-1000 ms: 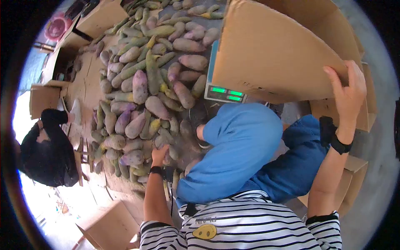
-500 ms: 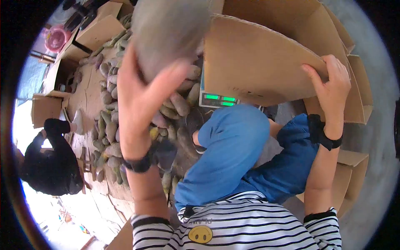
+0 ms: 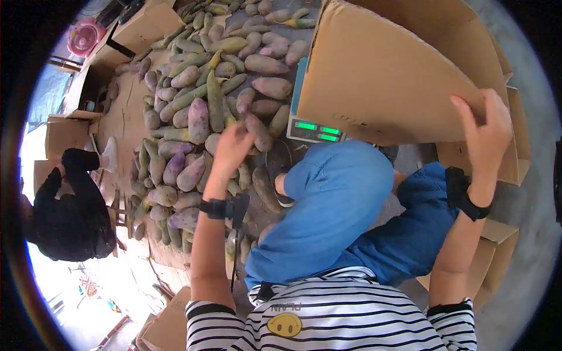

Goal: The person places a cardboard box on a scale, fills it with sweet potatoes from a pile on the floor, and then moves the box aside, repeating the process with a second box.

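Your left hand (image 3: 233, 146) hung half open, seemingly empty, above sweet potatoes (image 3: 199, 117) heaped on floor. Your right hand (image 3: 487, 131) gripped flap of cardboard box (image 3: 380, 70) standing on scale (image 3: 315, 130). Box fill hidden; heap looked largely unpacked.

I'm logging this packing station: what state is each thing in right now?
left hand: open, empty, above the sweet potatoes.
right hand: shut on the cardboard box flap.
cardboard box: open, resting on the scale.
scale: on, display lit green.
sweet potatoes: loose, heaped on the floor.
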Tool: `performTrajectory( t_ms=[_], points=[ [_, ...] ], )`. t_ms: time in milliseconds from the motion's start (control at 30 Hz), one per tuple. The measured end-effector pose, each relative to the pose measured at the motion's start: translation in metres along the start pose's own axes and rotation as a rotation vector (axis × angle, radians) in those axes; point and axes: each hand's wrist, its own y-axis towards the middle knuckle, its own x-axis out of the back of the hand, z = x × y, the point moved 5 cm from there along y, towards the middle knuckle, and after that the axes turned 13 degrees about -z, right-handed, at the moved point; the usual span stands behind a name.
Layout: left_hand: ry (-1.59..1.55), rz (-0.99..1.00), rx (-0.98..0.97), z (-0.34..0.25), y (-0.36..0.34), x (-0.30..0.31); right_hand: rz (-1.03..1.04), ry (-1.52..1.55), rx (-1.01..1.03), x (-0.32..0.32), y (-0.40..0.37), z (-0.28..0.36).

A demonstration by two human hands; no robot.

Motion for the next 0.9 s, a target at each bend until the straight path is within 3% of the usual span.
performTrajectory(
  t_ms=[67, 100, 133, 200, 267, 367, 433, 567, 667, 867, 900],
  points=[
    [0.234, 0.124, 0.046, 0.064, -0.024, -0.015, 0.02, 0.015, -0.021, 0.0, 0.0, 0.0],
    [0.258, 0.105, 0.147, 0.134, -0.033, -0.03, 0.035, 0.024, -0.049, 0.0, 0.0, 0.0],
    [0.373, 0.2, 0.227, 0.153, -0.044, -0.035, 0.041, 0.026, -0.046, 0.0, -0.001, 0.001],
    [0.404, 0.167, 0.245, 0.189, -0.065, -0.045, 0.061, 0.008, -0.114, 0.0, -0.002, -0.001],
    [0.439, 0.133, 0.266, 0.213, -0.073, -0.054, 0.058, 0.023, -0.103, 0.0, -0.001, 0.004],
    [0.462, 0.277, 0.407, 0.241, -0.083, -0.075, 0.065, 0.041, -0.11, -0.001, 0.0, 0.006],
    [0.283, 0.389, 0.657, 0.257, -0.094, -0.093, 0.081, 0.037, -0.125, -0.002, -0.001, 0.003],
    [0.163, 0.25, 0.774, 0.298, -0.105, -0.128, 0.086, -0.002, -0.12, -0.002, -0.002, 0.0],
    [0.01, 0.102, 0.707, 0.301, -0.105, -0.133, 0.083, 0.001, -0.116, -0.002, -0.002, -0.001],
    [0.045, 0.057, 0.383, 0.211, -0.08, -0.079, 0.027, 0.009, -0.095, 0.0, -0.002, 0.0],
    [-0.039, 0.035, 0.432, 0.189, -0.074, -0.062, 0.036, 0.026, -0.065, -0.001, -0.002, 0.0]
  ],
)
